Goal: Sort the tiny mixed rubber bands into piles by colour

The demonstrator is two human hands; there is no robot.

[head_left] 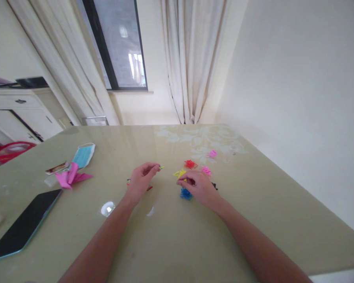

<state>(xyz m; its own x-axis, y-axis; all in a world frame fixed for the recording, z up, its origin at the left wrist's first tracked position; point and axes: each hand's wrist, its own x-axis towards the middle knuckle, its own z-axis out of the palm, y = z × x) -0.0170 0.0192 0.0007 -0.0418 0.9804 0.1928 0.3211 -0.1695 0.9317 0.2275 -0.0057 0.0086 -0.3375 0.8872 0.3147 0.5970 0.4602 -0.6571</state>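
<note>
My left hand [142, 179] is closed in a pinch, with small yellow and blue bands [161, 167] poking out past the thumb and forefinger. They look like rubber bands. Partly hidden beneath that hand, a few more coloured pieces [149, 188] lie on the table. My right hand [196, 184] pinches its fingertips together between a yellow pile [179, 173] and a blue pile [186, 193] of bands; whatever is in them is too small to make out. Just beyond are a red pile [190, 164] and a pink pile [206, 170]. Black bands [214, 186] show behind the right wrist.
Another pink clump [212, 153] lies farther back on the glossy table [171, 239]. At the left are a dark-screened tablet or phone [26, 222], a pink folded paper crane [71, 177] and a blue face mask [84, 155]. A clear shiny round object [107, 209] sits beside my left forearm.
</note>
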